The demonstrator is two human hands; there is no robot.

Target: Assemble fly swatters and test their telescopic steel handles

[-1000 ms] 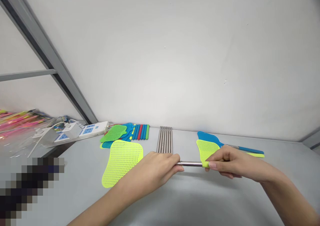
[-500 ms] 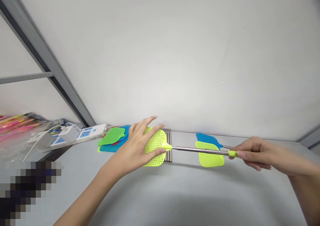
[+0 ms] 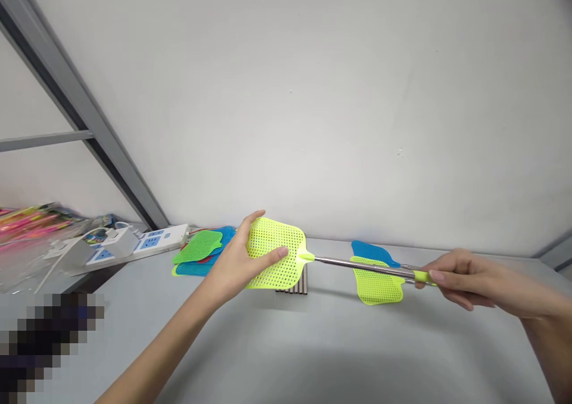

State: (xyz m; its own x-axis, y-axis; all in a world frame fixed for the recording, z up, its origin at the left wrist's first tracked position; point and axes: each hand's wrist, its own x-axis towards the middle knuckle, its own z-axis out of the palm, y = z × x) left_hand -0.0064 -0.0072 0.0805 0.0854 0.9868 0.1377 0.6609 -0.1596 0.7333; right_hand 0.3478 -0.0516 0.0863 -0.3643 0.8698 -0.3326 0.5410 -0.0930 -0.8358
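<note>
A yellow fly swatter (image 3: 286, 267) with a perforated head and a metal rod is held level above the table. My left hand (image 3: 243, 255) grips its head, thumb on the near face and the other fingers mostly behind it. At the other end, my right hand (image 3: 460, 279) is closed around the yellow grip of the rod. Below the rod lie another yellow swatter (image 3: 379, 286) and a blue swatter (image 3: 370, 252), partly overlapping. Several metal rods (image 3: 297, 288) lie side by side beneath the held head, which covers most of them.
Left of my left hand is a pile with a green swatter head (image 3: 200, 246) over blue swatter heads (image 3: 199, 268). A white power strip (image 3: 167, 237) with plugged-in adapters and cables stands farther left, near plastic-wrapped colourful items (image 3: 33, 225). Behind the grey table (image 3: 313, 350) rises a wall.
My left hand has come from spread fingers over the swatter head to gripping it. The head has tilted to face me more and risen slightly; my right hand has shifted slightly right.
</note>
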